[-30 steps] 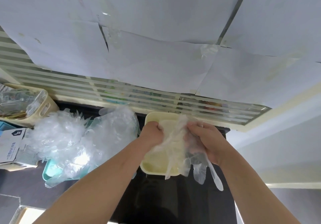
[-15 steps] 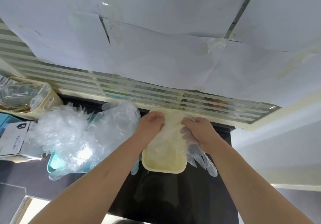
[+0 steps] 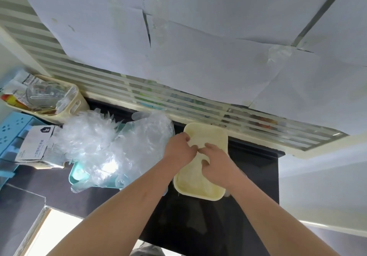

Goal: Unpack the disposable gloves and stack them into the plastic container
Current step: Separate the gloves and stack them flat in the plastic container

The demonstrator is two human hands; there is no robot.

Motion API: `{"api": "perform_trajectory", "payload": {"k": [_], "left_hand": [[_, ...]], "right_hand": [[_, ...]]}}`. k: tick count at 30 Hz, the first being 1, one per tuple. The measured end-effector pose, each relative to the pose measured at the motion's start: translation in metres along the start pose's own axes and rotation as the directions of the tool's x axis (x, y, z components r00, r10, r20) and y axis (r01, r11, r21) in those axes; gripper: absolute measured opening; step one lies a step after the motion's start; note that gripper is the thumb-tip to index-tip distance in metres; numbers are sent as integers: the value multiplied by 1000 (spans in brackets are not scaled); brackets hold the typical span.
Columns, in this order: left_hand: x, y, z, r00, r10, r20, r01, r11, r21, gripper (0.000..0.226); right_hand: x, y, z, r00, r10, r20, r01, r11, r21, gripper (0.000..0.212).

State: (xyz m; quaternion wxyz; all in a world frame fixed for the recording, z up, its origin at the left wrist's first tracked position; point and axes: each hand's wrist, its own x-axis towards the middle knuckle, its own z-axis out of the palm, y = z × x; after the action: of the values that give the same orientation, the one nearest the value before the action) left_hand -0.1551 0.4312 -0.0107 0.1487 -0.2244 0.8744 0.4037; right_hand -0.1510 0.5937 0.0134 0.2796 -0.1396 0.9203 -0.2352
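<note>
Gloves [image 3: 193, 180] lowered into container [image 3: 206, 125], seemingly beneath left hand [image 3: 181, 150], right hand [image 3: 217, 163].

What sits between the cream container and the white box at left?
In the head view, a heap of clear gloves on a teal tray fills that stretch.

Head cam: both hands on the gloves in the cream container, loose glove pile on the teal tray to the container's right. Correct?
No. In the head view the loose glove pile on the teal tray lies left of the cream container, not right. The rest holds: left hand and right hand are both on the gloves inside it.
</note>
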Motion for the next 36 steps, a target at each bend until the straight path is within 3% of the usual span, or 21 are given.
{"api": "perform_trajectory", "payload": {"k": [2, 5, 8, 10, 13, 15, 18, 20, 23, 25, 28, 31, 34, 36], "left_hand": [[-7, -6, -10, 997, 50, -54, -50, 999, 11, 33], [-20, -30, -29, 985, 110, -131, -108, 994, 21, 9], [-23, -64, -46, 964, 172, -203, -146, 980, 139, 10], [-23, -86, -58, 942, 224, -251, -169, 960, 223, 15], [-22, -102, -72, 902, 323, -287, -210, 908, 362, 22], [-13, -108, -79, 921, 334, -202, -197, 843, 500, 34], [6, -113, -79, 986, 136, 101, -168, 698, 697, 49], [16, -120, -74, 977, 18, 213, -172, 656, 735, 52], [25, -138, -73, 975, 52, 215, -196, 651, 733, 46], [25, -145, -79, 973, 133, 191, -229, 693, 683, 41], [20, -140, -98, 967, 251, 37, -240, 863, 445, 31], [8, -125, -128, 943, 280, -182, -259, 957, 131, 17], [-6, -106, -160, 988, 94, -120, -123, 956, -268, 16], [-10, -102, -178, 999, 41, 30, -22, 881, -472, 9]], "right_hand": [[13, 2, 14, 986, 81, 149, -78, 997, -30, 57], [36, -4, 31, 966, 126, 228, -128, 992, -7, 57], [55, -12, 43, 951, 161, 264, -191, 977, 90, 56], [64, -16, 49, 944, 219, 246, -256, 957, 133, 54], [63, -20, 48, 953, 301, 30, -302, 941, 152, 45], [56, -34, 46, 950, 262, -169, -230, 955, 187, 39], [40, -58, 43, 924, 164, -347, -71, 961, 268, 29], [30, -71, 43, 923, 123, -365, 12, 938, 346, 24], [22, -90, 46, 942, 147, -300, 23, 868, 496, 21], [24, -99, 53, 958, 208, -199, -45, 791, 610, 21], [31, -110, 61, 944, 316, -92, -162, 689, 707, 18], [40, -120, 64, 950, 296, -97, -151, 709, 689, 12], [47, -123, 64, 981, 129, -147, -38, 865, 501, 82], [49, -134, 57, 987, -12, -158, 70, 928, 366, 99]]}}
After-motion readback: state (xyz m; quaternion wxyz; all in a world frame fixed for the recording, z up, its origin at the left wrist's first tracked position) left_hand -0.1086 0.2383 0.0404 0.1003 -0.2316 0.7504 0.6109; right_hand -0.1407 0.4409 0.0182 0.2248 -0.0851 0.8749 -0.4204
